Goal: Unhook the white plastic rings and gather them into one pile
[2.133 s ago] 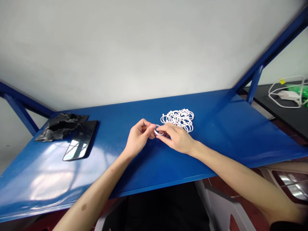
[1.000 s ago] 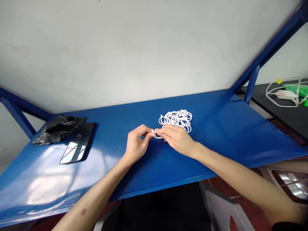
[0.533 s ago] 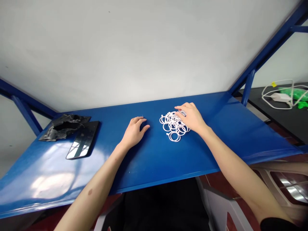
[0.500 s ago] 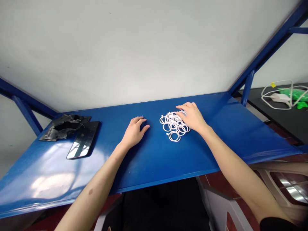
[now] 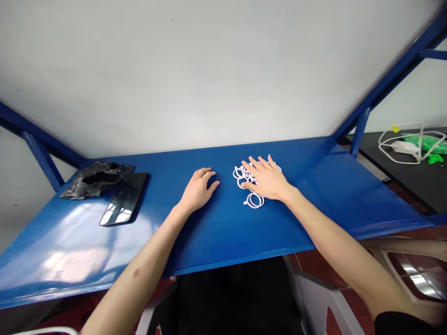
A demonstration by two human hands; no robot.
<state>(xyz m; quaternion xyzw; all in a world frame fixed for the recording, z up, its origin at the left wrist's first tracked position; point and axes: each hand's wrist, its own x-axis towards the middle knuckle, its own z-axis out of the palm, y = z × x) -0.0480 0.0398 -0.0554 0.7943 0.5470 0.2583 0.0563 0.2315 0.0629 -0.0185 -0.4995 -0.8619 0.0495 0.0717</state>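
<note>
A pile of white plastic rings (image 5: 240, 173), each with a small knob, lies on the blue table (image 5: 216, 242). My right hand (image 5: 266, 180) is flat over the pile with its fingers spread, hiding most of the rings. Below its palm, one pair of rings shows at the near edge of the pile. To the left, my left hand (image 5: 199, 187) rests on the tabletop, fingers loosely bent and thumb apart, holding nothing. A gap of bare blue surface separates it from the rings.
On the left of the table lie a black phone (image 5: 125, 200) and a torn black plastic bag (image 5: 96, 179). Blue frame posts (image 5: 359, 132) rise at both ends. Off to the right, a dark surface holds a white charger with cable (image 5: 405, 148) and green plastic (image 5: 431, 144).
My right hand has gone from bent fingers at the pile's right side to lying flat and spread over the rings. My left hand keeps its place on the table.
</note>
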